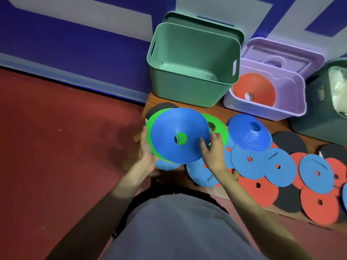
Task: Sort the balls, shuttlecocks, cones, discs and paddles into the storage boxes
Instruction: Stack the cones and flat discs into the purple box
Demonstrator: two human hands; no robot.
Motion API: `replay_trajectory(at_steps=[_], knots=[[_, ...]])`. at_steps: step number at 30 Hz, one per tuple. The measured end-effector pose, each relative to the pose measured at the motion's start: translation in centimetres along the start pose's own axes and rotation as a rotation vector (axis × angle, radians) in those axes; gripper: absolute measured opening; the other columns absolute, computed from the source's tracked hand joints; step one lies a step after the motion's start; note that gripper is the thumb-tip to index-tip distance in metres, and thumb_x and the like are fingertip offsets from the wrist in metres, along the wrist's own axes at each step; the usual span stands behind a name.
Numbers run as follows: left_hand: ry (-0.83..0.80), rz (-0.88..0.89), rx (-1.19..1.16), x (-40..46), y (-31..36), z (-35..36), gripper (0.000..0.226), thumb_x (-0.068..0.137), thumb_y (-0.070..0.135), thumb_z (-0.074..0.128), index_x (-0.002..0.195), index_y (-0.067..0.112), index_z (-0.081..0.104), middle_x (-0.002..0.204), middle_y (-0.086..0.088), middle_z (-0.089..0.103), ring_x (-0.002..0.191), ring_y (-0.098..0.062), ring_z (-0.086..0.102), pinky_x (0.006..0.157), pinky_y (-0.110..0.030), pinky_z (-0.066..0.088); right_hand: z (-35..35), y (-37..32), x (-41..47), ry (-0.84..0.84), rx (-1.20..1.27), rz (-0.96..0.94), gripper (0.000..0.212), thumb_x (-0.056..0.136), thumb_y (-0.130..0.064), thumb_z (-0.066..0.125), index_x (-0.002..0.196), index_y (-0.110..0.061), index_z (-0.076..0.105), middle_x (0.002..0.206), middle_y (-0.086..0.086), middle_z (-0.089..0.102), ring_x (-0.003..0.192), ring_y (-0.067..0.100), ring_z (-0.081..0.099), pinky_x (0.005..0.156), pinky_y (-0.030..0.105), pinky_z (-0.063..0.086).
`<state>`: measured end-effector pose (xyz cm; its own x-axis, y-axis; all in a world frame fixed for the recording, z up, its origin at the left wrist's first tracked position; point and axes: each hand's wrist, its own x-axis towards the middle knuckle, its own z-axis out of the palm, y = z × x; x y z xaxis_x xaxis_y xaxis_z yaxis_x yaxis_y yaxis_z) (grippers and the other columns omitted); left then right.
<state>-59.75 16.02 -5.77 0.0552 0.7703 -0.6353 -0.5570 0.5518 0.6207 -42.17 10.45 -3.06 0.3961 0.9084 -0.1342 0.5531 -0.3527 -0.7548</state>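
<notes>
- At the centre of the frame the person holds a blue disc cone (178, 135) with its hollow underside facing the camera, stacked against a green disc cone (150, 128) just behind it.
- The left hand (147, 150) cups the stack's left rim, fingers curled round the edge.
- The right hand (212, 150) pinches the blue cone's right rim between thumb and fingers.
- A flat green ring (218, 126) lies just right of the stack.
- Another blue disc cone (249, 133) sits upright right of centre, resting on flat blue discs (247, 164), red discs (259, 186) and black discs (290, 140) spread across the wooden bench (279, 126) at lower right.
- The green storage box (193, 62) stands at upper centre.
- The lilac storage box (266, 87) beside it holds a red disc cone (259, 87).
</notes>
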Motion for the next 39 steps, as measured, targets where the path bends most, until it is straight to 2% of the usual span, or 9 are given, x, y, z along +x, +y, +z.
replay_trajectory(at_steps=[4, 9, 14, 20, 26, 29, 33, 37, 39], knots=[[-0.056, -0.011, 0.051, -0.1, 0.3, 1.4, 0.033, 0.100, 0.043, 0.040, 0.113, 0.019, 0.059, 0.114, -0.006, 0.062, 0.104, -0.022, 0.061, 0.074, -0.026, 0.056, -0.7, 1.3, 0.2, -0.033, -0.007, 0.019, 0.056, 0.092, -0.011, 0.054, 0.144, -0.008, 0.032, 0.123, 0.009, 0.042, 0.113, 0.016, 0.035, 0.094, 0.016, 0.027], [-0.124, -0.039, 0.161, -0.4, 0.5, 2.3, 0.044, 0.103, 0.044, 0.032, 0.126, 0.015, 0.058, 0.120, -0.004, 0.066, 0.105, -0.018, 0.063, 0.081, -0.028, 0.054, -0.9, 1.0, 0.9, -0.174, 0.023, 0.033, 0.058, 0.093, -0.008, 0.052, 0.145, -0.012, 0.027, 0.128, 0.006, 0.057, 0.115, 0.030, 0.053, 0.088, 0.028, 0.040], [-0.072, 0.025, 0.169, 0.6, 1.2, 1.3, 0.033, 0.101, 0.041, 0.039, 0.088, 0.022, 0.063, 0.085, 0.006, 0.070, 0.079, -0.013, 0.066, 0.072, -0.029, 0.052, -0.3, 1.5, 2.5, -0.269, -0.109, 0.030, 0.050, 0.099, -0.023, 0.047, 0.145, -0.008, 0.032, 0.110, 0.019, 0.062, 0.098, 0.035, 0.058, 0.080, 0.035, 0.044], [-0.009, 0.005, 0.139, 0.9, 2.1, 0.6, 0.038, 0.096, 0.050, 0.040, 0.108, 0.019, 0.058, 0.110, -0.007, 0.063, 0.101, -0.025, 0.060, 0.088, -0.039, 0.046, 0.1, 3.4, 5.6, -0.245, -0.289, 0.028, 0.057, 0.095, -0.013, 0.052, 0.146, -0.003, 0.028, 0.148, 0.015, 0.026, 0.121, 0.035, 0.048, 0.098, 0.034, 0.039], [0.017, 0.024, 0.132, 1.4, 2.5, 0.5, 0.041, 0.093, 0.053, 0.045, 0.110, 0.020, 0.062, 0.118, -0.007, 0.066, 0.108, -0.029, 0.062, 0.093, -0.045, 0.048, 1.1, 4.5, 7.1, -0.429, -0.375, 0.089, 0.069, 0.090, -0.010, 0.060, 0.147, -0.001, 0.022, 0.146, 0.021, 0.029, 0.126, 0.036, 0.044, 0.103, 0.034, 0.035], [-0.010, 0.024, 0.136, 1.3, 2.7, 0.7, 0.037, 0.096, 0.050, 0.042, 0.104, 0.020, 0.062, 0.106, -0.002, 0.068, 0.095, -0.022, 0.065, 0.083, -0.037, 0.050, 0.9, 4.3, 7.2, -0.350, -0.344, 0.111, 0.065, 0.090, -0.015, 0.062, 0.144, -0.002, 0.028, 0.140, 0.022, 0.033, 0.108, 0.038, 0.056, 0.096, 0.033, 0.040], [-0.022, 0.060, 0.111, 1.4, 3.0, 1.1, 0.030, 0.097, 0.042, 0.042, 0.084, 0.022, 0.061, 0.079, 0.005, 0.068, 0.070, -0.013, 0.065, 0.063, -0.025, 0.052, -0.5, 3.1, 6.5, -0.043, -0.204, 0.129, 0.068, 0.087, -0.038, 0.065, 0.136, -0.001, 0.038, 0.136, 0.019, 0.040, 0.116, 0.035, 0.051, 0.097, 0.037, 0.041], [0.054, 0.062, 0.159, 1.8, 3.1, 1.4, 0.038, 0.087, 0.055, 0.050, 0.094, 0.022, 0.066, 0.091, 0.005, 0.073, 0.084, -0.017, 0.069, 0.073, -0.032, 0.054, -3.3, 1.2, 5.2, 0.127, -0.164, 0.247, 0.100, 0.060, -0.062, 0.078, 0.134, -0.008, 0.039, 0.126, 0.012, 0.046, 0.113, 0.032, 0.053, 0.091, 0.041, 0.046], [0.136, 0.005, 0.156, 1.8, 2.7, 1.9, 0.072, 0.064, 0.072, 0.062, 0.115, 0.022, 0.066, 0.112, 0.000, 0.071, 0.102, -0.024, 0.067, 0.088, -0.042, 0.054, -4.6, 0.5, 4.4, 0.107, -0.188, 0.265, 0.102, 0.057, -0.059, 0.081, 0.135, -0.010, 0.037, 0.122, 0.011, 0.047, 0.110, 0.033, 0.054, 0.086, 0.040, 0.046]])
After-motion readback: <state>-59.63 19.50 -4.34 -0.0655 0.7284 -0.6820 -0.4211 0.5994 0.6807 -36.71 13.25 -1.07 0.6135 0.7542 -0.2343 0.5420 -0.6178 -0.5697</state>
